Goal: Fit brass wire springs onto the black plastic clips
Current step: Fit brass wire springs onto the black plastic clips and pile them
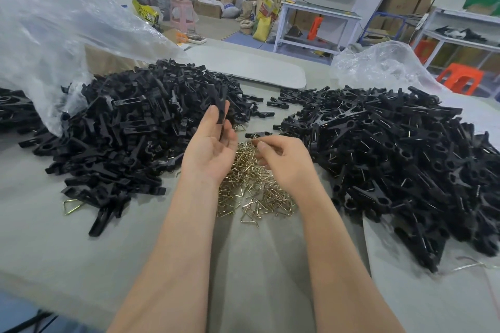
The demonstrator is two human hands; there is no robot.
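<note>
Fingertips [214, 111] of left hand [209, 150] pinch black clip [220, 103]; right hand [282, 161] pinches brass spring [253, 140].

On the grey table [54, 251], a heap of black plastic clip parts [121, 130] lies left, a heap of wired black plastic clips [392, 157] right, and a pile of brass wire springs [251, 192] between them. Crumpled clear plastic bags [54, 35] lie behind both heaps. Above the pile, the left hand [209, 149] holds a black plastic clip [220, 105], the right hand [281, 162] a brass wire spring [255, 140].

Left hand [209, 147], palm up, pinches a black clip [220, 104]; right hand [282, 161], fingers curled, pinches a brass spring [255, 139].
</note>
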